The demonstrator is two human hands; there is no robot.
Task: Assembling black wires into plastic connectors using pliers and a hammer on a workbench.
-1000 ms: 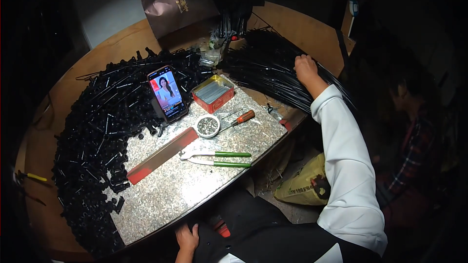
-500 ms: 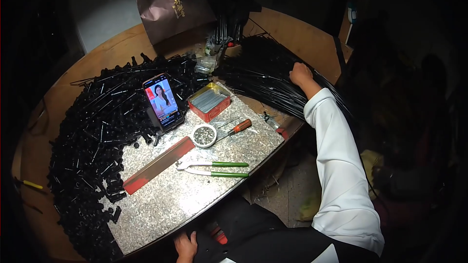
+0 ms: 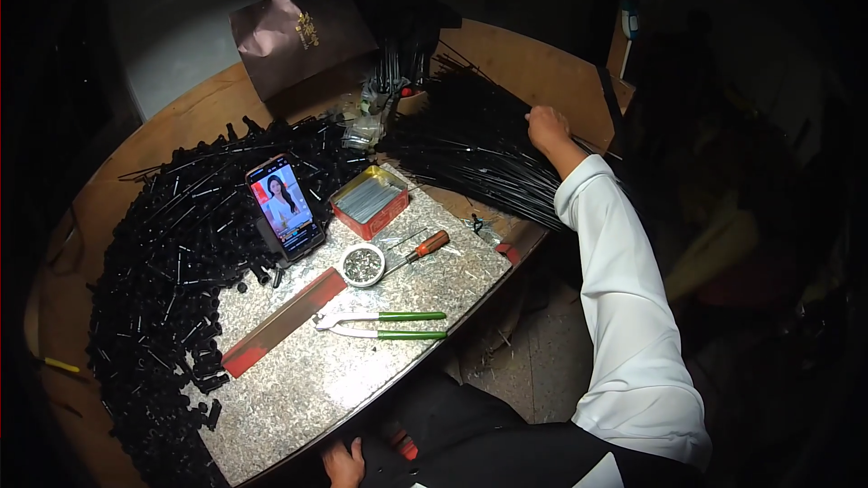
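Observation:
My right hand (image 3: 549, 131) reaches out to a wide heap of long, thin black rods (image 3: 479, 158) at the table's far right. Its fingers curl down and look closed on rods there, though the fingertips are hidden. Low in the view, my left hand (image 3: 344, 464) rests by the table's near edge, close to my lap. Its thumb stands apart from the fingers, and nothing shows in it. Between them on a speckled board (image 3: 298, 407) lie green-handled pliers (image 3: 411, 316), an orange-handled screwdriver (image 3: 429, 246) and a white bowl (image 3: 363, 265) of small metal bits.
A red tin (image 3: 371, 212) holds thin metal pins. Behind the red-brown bar (image 3: 285, 323) stands a lit phone (image 3: 285, 208) on a stand. Short black tubular parts (image 3: 154, 298) pile up along the left. At the back are a dark paper bag (image 3: 298, 41) and small clear packets (image 3: 363, 133).
The whole view has shifted slightly. My right hand has moved a little farther away over the rods. My left hand stays by the near edge, and the things on the board keep their places.

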